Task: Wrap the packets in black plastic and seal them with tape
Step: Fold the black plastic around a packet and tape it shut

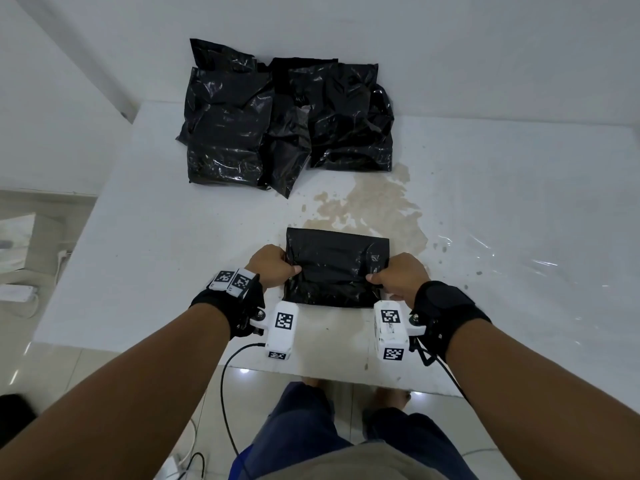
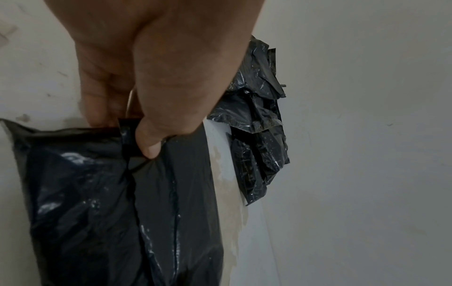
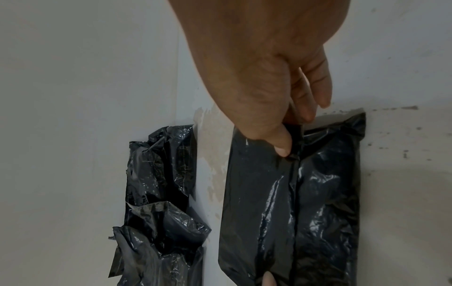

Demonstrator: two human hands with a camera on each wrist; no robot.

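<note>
A packet wrapped in black plastic lies flat near the front edge of the white table. My left hand pinches the plastic fold at the packet's left side, thumb on top; the left wrist view shows the thumb pressing the fold on the black packet. My right hand pinches the fold at the right side, thumb on the black packet. No tape is in view.
A pile of several black-wrapped packets leans against the wall at the back of the table, seen too as the pile and the pile. A brownish stain marks the table between pile and packet. Clear film glints at right.
</note>
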